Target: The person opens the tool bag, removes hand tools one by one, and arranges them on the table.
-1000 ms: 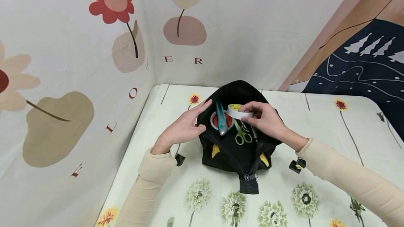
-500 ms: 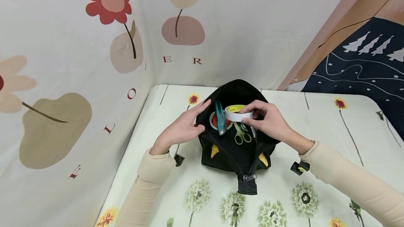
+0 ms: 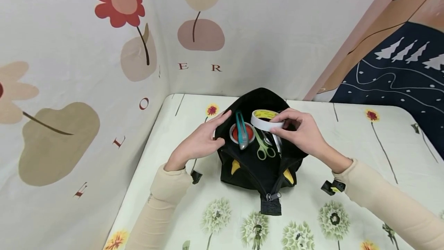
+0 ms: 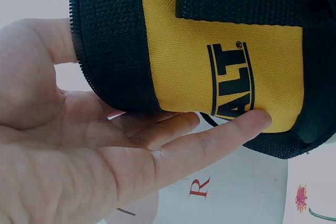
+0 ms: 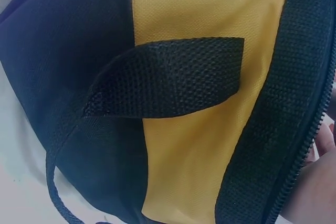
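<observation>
A black bag (image 3: 243, 182) with yellow panels stands unzipped on the table, its mouth spread wide. My left hand (image 3: 197, 142) rests at its left rim; in the left wrist view the straight fingers (image 4: 210, 148) lie along the outside while the thumb's end goes behind the zipper edge. With thumb and fingers my right hand (image 3: 303, 130) pinches a white roll of tape (image 3: 265, 125) with a yellow inner ring, over the bag's opening. Inside are a teal box cutter (image 3: 242, 130), a roll of tape with a red centre (image 3: 234, 133) and green-handled scissors (image 3: 265, 151).
Beside the scissors a pale, slim item (image 3: 278, 144) is partly hidden by the right hand. The table (image 3: 350, 142) wears a flower-print cover, and a printed curtain (image 3: 249, 49) hangs behind it. Webbing handles (image 5: 168, 80) cross the bag's outer sides.
The white tape roll shifted slightly left, then moved back right in my right hand, showing more of the scissors. My left hand stays at the bag's rim.
</observation>
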A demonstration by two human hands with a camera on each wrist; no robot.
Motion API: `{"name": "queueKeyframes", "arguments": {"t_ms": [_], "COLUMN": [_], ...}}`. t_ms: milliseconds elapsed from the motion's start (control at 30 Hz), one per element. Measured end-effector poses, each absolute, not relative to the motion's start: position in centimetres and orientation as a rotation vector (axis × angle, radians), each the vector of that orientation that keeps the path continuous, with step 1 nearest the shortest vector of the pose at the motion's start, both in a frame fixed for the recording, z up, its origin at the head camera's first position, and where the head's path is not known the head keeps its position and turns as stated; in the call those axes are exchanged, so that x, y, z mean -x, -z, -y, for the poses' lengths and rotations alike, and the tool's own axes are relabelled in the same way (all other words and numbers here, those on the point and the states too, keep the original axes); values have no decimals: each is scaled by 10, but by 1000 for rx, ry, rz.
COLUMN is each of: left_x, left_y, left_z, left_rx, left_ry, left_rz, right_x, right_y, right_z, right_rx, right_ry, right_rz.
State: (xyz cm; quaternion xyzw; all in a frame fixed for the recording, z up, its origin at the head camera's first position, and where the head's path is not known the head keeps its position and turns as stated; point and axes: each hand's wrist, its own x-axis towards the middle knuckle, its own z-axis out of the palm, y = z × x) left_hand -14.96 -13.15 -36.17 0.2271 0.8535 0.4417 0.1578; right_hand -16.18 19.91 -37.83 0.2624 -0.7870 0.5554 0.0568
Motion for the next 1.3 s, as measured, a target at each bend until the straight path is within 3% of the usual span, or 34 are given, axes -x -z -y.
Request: {"name": "queueKeyframes", "arguments": {"t_ms": [433,767,1300], "left_x": [149,149,147], "left_y": [362,362,362], "left_z": [131,131,132], "left_rx": [-631,-639,-651], "left_ry": [-1247,-1243,-1247], "left_rz": [-2440,-2439,-2445], "right_x": [154,151,141], "right_y": [374,373,368], "right_z": [-200,-205,-226], "right_rx": [-761,-809,-732], "right_ry": [-1623,-1913,-1751], "right_rz": [2378,2200,2184]}}
